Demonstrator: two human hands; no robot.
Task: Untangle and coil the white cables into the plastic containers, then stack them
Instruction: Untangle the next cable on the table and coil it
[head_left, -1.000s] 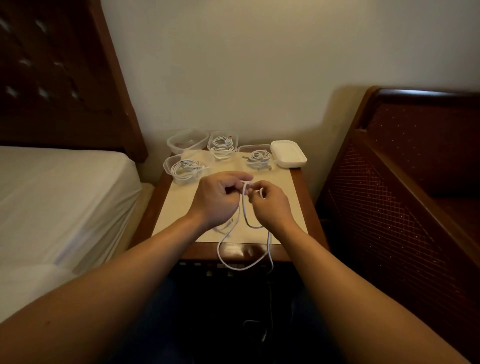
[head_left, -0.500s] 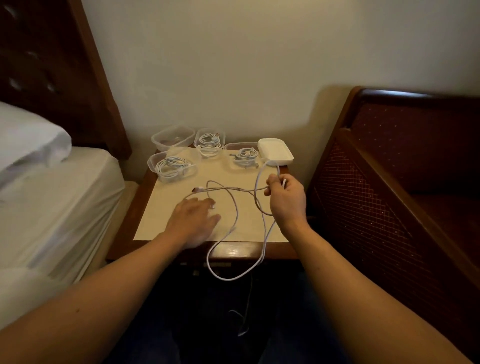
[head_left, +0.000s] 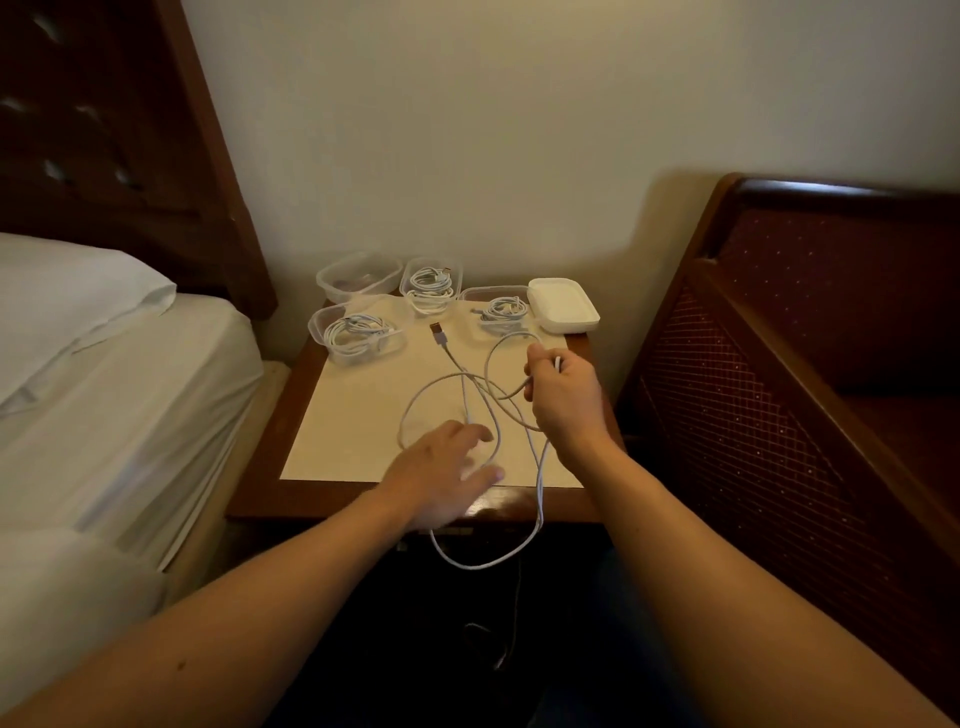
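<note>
Right hand (head_left: 563, 397) gripping the loose white cable (head_left: 470, 410); left hand (head_left: 441, 475) flat, fingers spread, blurred, over its loops.
Sprawled mid-nightstand (head_left: 270, 441), one loop hanging past the front edge, USB plug (head_left: 438, 332) pointing toward four clear containers (head_left: 358, 327) at the back.

Glossy dark wooden bedside table (head_left: 270, 410) with a matt cream paper-like sheet (head_left: 363, 410); clear plastic containers (head_left: 358, 327); smooth white cable (head_left: 488, 564); opaque white plastic lids (head_left: 563, 312); matt white cloth bedsheet (head_left: 119, 410).
</note>
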